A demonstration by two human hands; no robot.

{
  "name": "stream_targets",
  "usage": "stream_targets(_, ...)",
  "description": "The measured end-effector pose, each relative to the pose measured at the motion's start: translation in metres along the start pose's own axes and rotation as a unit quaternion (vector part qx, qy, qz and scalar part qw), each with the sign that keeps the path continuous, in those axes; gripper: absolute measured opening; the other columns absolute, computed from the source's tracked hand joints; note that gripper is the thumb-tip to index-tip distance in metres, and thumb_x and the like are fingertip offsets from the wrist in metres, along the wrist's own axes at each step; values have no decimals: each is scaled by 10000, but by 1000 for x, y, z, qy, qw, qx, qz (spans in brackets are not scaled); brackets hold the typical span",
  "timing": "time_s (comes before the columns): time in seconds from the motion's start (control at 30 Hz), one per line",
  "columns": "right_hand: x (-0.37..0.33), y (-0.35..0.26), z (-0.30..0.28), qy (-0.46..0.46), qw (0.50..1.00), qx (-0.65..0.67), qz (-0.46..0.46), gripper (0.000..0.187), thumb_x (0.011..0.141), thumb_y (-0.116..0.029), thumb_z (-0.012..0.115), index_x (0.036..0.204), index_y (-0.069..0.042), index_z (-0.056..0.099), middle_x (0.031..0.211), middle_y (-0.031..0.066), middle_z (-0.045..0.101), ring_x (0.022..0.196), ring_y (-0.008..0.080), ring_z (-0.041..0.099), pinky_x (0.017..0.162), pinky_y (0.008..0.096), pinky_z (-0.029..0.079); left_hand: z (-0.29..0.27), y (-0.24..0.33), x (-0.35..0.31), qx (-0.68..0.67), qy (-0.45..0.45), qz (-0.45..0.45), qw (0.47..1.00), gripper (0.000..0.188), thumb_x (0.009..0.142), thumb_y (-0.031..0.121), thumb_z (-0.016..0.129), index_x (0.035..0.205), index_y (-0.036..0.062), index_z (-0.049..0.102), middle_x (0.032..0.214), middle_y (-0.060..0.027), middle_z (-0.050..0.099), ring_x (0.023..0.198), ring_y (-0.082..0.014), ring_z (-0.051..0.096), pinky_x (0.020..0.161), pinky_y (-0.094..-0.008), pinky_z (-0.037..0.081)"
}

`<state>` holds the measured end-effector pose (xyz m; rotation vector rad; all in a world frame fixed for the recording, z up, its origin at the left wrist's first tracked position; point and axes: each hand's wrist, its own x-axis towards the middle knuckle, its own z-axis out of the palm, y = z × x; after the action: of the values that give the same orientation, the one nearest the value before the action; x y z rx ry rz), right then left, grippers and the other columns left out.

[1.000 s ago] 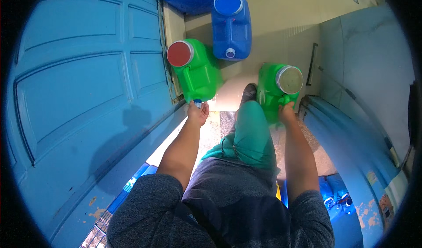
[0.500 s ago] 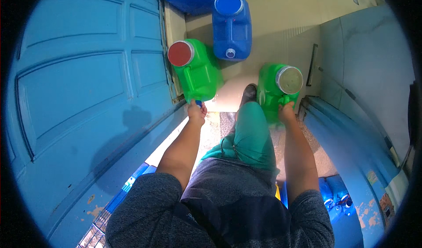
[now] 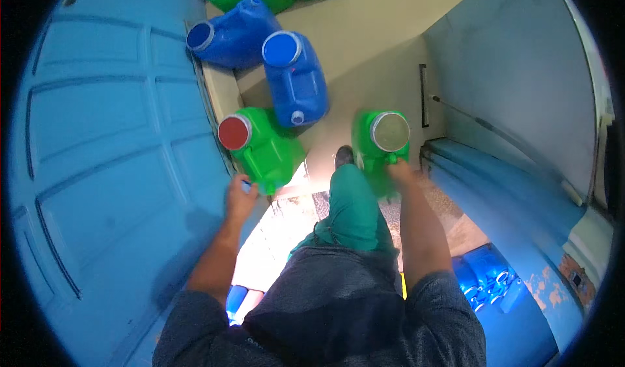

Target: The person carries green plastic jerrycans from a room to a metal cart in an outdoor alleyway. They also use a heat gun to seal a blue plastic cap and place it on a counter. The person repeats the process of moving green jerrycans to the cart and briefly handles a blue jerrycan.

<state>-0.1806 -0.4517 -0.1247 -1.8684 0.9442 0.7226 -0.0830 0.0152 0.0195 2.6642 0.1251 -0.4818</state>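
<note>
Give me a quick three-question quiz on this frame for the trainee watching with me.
1. True or false: both hands hold green jugs.
2. What colour is the cap on the jug in the left hand?
A. red
B. yellow
C. white
3. Fill in: the jug lying on the floor just ahead, between the two carried ones, is ____.

Key
1. True: the left hand holds the red-capped green jug, the right hand the grey-capped green jug.
2. A
3. Blue: the blue jug.
</note>
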Motion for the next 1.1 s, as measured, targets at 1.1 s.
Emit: stream_targets(1.1, -180, -242, -352, 228, 947, 123, -188, 438, 847, -295, 602, 1169, -2, 557, 1113, 210, 619, 1027, 323, 611, 877, 392, 486, -178, 394, 326, 31, -207, 359, 910, 525, 724, 206, 716, 1133, 32, 437, 967, -184, 629, 912, -355, 618, 803, -407, 490)
